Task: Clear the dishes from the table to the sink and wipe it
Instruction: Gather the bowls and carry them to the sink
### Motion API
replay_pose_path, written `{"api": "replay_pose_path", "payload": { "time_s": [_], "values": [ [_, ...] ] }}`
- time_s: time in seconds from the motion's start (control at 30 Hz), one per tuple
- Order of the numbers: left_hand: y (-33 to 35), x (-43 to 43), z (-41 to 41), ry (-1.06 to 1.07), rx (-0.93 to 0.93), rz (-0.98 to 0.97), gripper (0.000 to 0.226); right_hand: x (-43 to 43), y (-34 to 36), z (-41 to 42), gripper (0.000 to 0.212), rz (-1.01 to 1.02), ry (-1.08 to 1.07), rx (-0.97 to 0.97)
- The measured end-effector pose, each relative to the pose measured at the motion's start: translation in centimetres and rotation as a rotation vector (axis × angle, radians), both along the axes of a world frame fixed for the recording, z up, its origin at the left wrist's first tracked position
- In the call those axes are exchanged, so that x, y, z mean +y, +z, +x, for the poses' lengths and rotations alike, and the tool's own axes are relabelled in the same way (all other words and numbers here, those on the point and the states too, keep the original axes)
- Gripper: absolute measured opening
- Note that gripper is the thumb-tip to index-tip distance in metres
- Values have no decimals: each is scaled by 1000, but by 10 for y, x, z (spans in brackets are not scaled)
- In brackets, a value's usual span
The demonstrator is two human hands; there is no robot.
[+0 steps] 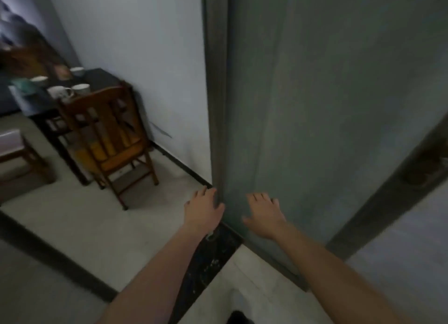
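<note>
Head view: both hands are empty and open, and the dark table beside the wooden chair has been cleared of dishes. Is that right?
Not cleared. In the head view the dark table beside the wooden chair holds several white cups. The left hand and right hand are indeed empty and open.

Both bare forearms reach forward and down, side by side, backs of the hands up. The left hand and the right hand hang empty, fingers loosely spread and relaxed, the right thumb splayed inward toward the left.
</note>
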State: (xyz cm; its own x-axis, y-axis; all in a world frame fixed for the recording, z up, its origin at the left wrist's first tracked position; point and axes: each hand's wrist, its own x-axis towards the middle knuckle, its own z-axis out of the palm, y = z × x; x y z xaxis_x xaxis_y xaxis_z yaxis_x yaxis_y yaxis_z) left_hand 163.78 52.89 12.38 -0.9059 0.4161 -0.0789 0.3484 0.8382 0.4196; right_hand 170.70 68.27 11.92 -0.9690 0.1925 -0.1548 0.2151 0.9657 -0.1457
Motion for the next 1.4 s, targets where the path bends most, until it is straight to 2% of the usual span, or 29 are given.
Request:
{"api": "replay_pose_path", "payload": {
  "time_s": [0.23,0.37,0.67,1.07,1.4],
  "values": [
    [2,-27,-163,269,6,5,52,-16,7,-200,71,-5,226,19],
    [4,-53,-238,379,19,7,54,-42,12,-295,63,19,331,19],
    [6,-189,-424,674,74,67,53,-177,20,-514,56,17,554,73],
    [39,-372,-652,772,103,102,51,-371,48,-759,54,-80,642,251],
    [45,-478,-840,795,87,210,53,-471,50,-947,52,-78,564,179]
  ]
}}
